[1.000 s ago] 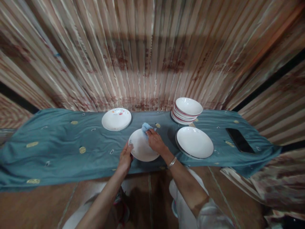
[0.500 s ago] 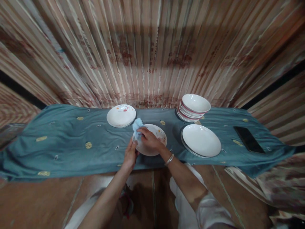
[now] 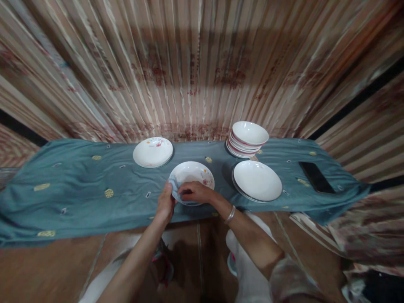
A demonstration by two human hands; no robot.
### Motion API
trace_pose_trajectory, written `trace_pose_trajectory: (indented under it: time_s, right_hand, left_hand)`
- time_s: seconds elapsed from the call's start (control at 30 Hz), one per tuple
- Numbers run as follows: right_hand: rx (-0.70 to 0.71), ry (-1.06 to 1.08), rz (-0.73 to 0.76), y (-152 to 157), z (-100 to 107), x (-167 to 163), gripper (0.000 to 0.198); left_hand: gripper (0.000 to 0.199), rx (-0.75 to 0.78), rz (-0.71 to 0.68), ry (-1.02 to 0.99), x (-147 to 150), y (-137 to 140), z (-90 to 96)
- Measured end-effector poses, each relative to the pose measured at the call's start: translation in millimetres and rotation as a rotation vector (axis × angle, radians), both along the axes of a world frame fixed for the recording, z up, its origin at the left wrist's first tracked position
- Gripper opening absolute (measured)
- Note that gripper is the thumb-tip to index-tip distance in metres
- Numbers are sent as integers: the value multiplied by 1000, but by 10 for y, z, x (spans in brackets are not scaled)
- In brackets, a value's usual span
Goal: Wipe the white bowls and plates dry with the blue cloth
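A white plate with a flower print (image 3: pixel 193 169) is at the front middle of the cloth-covered table. My left hand (image 3: pixel 166 202) grips its left rim, fingers closed on the edge. Bunched in my right hand (image 3: pixel 198 192) is a light blue cloth (image 3: pixel 174 191), pressed against the left inner side of the plate. Part of the cloth is hidden under my fingers. A silver bangle sits on my right wrist.
To the left rear lie stacked flowered plates (image 3: pixel 153 153). A stack of bowls (image 3: pixel 249 134) stands at the right rear, with white plates (image 3: pixel 257 181) in front. A black phone (image 3: pixel 316 177) lies far right on the teal cloth (image 3: pixel 78 189). Curtains hang behind.
My right hand and the blue cloth have moved from the plate's upper left rim down to its lower left. The whole view has shifted slightly, so the tableware appears further left.
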State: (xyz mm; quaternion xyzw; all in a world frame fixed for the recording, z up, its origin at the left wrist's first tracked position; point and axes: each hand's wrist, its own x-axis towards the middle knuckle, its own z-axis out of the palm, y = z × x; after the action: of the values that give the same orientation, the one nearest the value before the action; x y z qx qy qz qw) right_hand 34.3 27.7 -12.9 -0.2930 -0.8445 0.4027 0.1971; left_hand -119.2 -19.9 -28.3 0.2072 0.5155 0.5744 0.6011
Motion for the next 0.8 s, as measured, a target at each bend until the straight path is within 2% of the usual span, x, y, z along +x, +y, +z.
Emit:
trace_pose_trajectory:
  time_s: [0.1, 0.23, 0.5, 0.7, 0.8]
  right_hand:
    - [26, -116, 24, -24, 15, 144, 18]
    - [55, -265, -57, -70, 69, 356, 18]
    - [173, -520, -360, -96, 124, 477, 15]
    - [306, -512, -481, 11, 85, 421, 23]
    - [318, -463, -520, 100, 36, 363, 27]
  left_hand:
    - [54, 1, 12, -4, 20, 8, 54]
    - [59, 0, 1, -7, 39, -3, 105]
    - [60, 13, -26, 36, 32, -9, 117]
    - [63, 6, -30, 31, 31, -15, 126]
    - [64, 8, -35, 31, 30, -19, 126]
